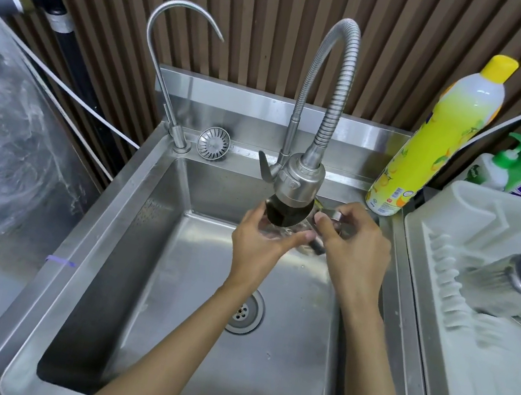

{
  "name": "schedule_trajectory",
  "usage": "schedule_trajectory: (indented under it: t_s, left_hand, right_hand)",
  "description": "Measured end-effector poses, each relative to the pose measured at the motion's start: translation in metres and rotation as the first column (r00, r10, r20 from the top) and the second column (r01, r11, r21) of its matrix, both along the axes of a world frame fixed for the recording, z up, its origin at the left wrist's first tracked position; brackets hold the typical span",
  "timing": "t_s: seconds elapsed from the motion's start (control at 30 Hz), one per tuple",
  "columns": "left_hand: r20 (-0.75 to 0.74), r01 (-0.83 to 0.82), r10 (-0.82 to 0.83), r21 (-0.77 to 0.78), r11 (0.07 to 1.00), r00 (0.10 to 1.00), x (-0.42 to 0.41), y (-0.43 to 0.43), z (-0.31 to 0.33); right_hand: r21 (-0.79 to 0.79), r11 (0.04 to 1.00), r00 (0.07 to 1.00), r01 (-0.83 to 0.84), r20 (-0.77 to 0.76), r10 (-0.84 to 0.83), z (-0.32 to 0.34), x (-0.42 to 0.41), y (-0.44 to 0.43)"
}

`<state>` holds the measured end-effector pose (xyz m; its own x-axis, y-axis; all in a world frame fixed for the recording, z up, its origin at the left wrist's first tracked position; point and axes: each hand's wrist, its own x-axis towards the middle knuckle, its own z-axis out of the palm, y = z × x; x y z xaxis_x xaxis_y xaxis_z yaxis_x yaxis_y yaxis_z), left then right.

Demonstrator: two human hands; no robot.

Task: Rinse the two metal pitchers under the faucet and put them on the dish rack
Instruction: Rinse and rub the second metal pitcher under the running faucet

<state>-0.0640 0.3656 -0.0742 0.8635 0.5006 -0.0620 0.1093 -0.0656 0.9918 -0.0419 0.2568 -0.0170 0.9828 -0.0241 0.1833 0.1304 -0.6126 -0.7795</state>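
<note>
From the head camera, both hands meet under the spray head of the faucet (295, 188), over the far part of the sink (125, 243). The left hand (259, 244) is curled around the body of a pitcher (315, 245), which is mostly hidden. The right hand (353, 245) is closed on its handle side, likely so the opening sits under the water. I cannot tell whether water is running. The other pitcher (514, 287) already lies on its side in the dish rack (480, 208) on the right, probably to drain. A yellow soap bottle (436, 138) stands on the counter between sink and rack.
</note>
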Motion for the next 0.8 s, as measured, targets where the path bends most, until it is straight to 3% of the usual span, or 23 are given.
schedule_trajectory:
  t_s: [0.07, 0.17, 0.27, 0.37, 0.47, 0.6, 0.67, 0.8]
  left_hand:
    - [0.045, 0.007, -0.003, -0.085, 0.996, 0.999, 0.008, 0.001, 0.0]
    - [0.135, -0.024, 0.034, -0.08, 0.997, 0.99, 0.016, 0.004, 0.004]
    - [0.216, -0.09, 0.066, 0.099, 0.991, 0.974, 0.015, 0.009, 0.01]
    - [0.222, -0.155, 0.096, 0.269, 0.951, 0.97, 0.007, 0.011, 0.013]
    - [0.174, -0.158, 0.101, 0.359, 0.92, 0.98, -0.002, 0.011, 0.016]
    - [0.04, -0.109, 0.102, 0.398, 0.911, 0.994, -0.006, 0.01, 0.013]
    - [-0.055, -0.059, 0.08, 0.318, 0.946, 0.995, -0.007, 0.007, 0.013]
    - [-0.158, 0.031, -0.024, 0.045, 0.998, 0.987, -0.005, 0.002, 0.004]
  right_hand:
    - [0.161, 0.987, 1.0, -0.021, -0.008, 0.022, -0.005, 0.002, 0.001]
    - [0.477, 0.877, 0.987, -0.053, -0.107, 0.118, -0.02, 0.007, 0.005]
    - [0.729, 0.683, 0.945, -0.038, -0.195, 0.261, -0.039, 0.011, 0.012]
    - [0.829, 0.558, 0.888, 0.037, -0.284, 0.362, -0.049, 0.008, 0.017]
    - [0.817, 0.573, 0.863, 0.065, -0.334, 0.379, -0.051, 0.001, 0.015]
    - [0.654, 0.753, 0.88, 0.07, -0.396, 0.262, -0.043, 0.0, 0.007]
    - [0.495, 0.863, 0.902, 0.102, -0.412, 0.13, -0.037, 0.003, 0.004]
    - [0.064, 0.996, 0.971, 0.063, -0.235, -0.046, -0.014, 0.002, 0.0]
